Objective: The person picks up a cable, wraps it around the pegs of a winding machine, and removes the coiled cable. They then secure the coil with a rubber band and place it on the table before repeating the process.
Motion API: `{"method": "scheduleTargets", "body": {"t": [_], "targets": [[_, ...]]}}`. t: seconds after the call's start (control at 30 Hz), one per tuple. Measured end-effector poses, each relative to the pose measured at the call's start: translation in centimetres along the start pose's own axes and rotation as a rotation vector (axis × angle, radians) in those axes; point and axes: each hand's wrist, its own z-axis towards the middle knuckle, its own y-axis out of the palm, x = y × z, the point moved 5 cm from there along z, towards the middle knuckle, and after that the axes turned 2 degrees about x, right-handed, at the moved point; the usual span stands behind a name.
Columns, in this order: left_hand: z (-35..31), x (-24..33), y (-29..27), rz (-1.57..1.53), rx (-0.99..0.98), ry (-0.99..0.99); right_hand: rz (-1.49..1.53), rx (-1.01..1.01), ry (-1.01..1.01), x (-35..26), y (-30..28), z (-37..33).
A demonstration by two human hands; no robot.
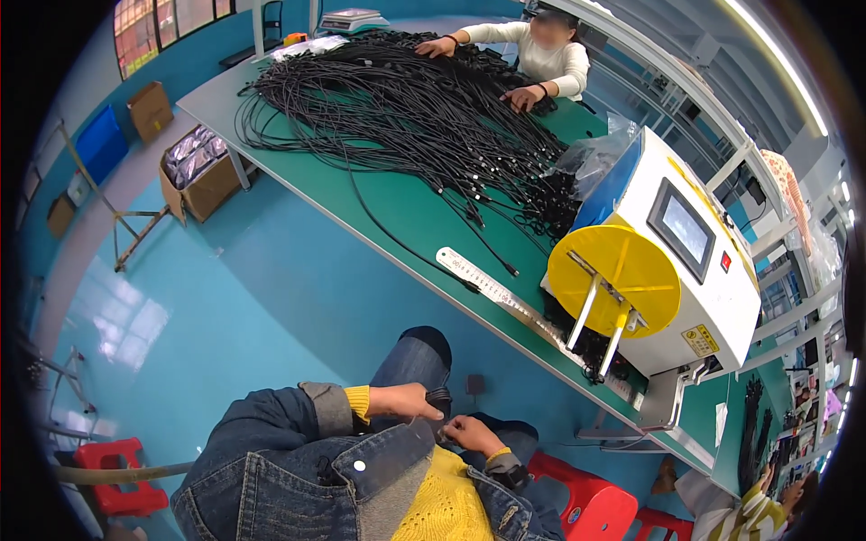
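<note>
Left hand (406,399): fingers wrapped round a coiled black cable (439,395), coil poking just past them. Right hand (473,435): fingers bunched right beside it; can't tell what they pinch. Ahead of fingers, well apart: green bench (419,209) with steel ruler (487,286), cable heap (388,99), yellow-disc winding machine (663,257).

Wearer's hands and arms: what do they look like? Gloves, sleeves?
Left hand and right hand: no gloves. Left arm: dark blue denim sleeve, turned-back grey cuff, yellow knit cuff. Right wrist: yellow edge, then something dark, unclear.
</note>
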Motion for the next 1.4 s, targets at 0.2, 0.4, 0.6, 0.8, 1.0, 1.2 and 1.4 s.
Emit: {"method": "scheduleTargets", "body": {"t": [0.2,0.4,0.6,0.8,1.0,1.2,1.4], "targets": [[-2.0,1.8,-0.7,-0.053,0.04,-0.062,-0.053,-0.095,0.082,3.8,1.7,1.6],[-1.7,1.7,0.0,-0.01,0.0,-0.079,-0.136,0.011,0.06,10.4,3.6,2.2],[-0.8,0.9,0.5,0.047,0.01,-0.036,0.095,0.018,0.226,10.0,3.1,1.7],[-0.6,0.7,0.8,0.112,-0.004,-0.078,0.1,0.061,0.182,10.5,3.2,1.5],[-1.3,1.7,1.1,0.063,-0.006,-0.071,0.155,0.09,0.234,9.7,2.7,0.8],[-0.9,1.6,0.8,0.122,-0.01,-0.079,0.213,0.089,0.262,8.9,2.4,0.4],[-1.7,3.7,-0.2,0.145,-0.032,-0.022,0.235,0.107,0.276,10.3,2.8,0.8]]}}
